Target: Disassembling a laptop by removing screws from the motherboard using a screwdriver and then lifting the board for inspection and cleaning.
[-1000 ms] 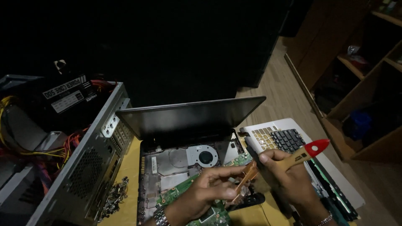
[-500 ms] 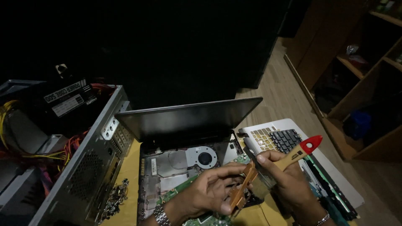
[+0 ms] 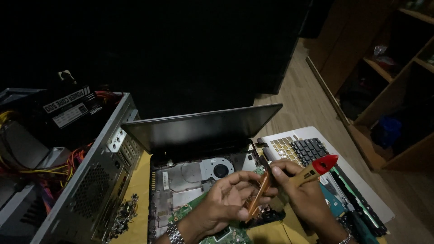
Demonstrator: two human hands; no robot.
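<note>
Bare forearms, no sleeves; metal watch [image 3: 174,233] on left wrist, thin bracelet [image 3: 346,238] on right.

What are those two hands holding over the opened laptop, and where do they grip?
The left hand pinches a copper heat pipe along its middle. The right hand grips a wooden-handled tool with a red end by its handle.

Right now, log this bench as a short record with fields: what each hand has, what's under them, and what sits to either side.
left hand: pinches a copper heat pipe
right hand: grips a brush with a wooden, red-tipped handle, bristles hidden
below hands: opened laptop base with a fan and green board
laptop lid: raised behind
left side: open desktop case, screws beside it
right side: removed keyboard panel
</note>
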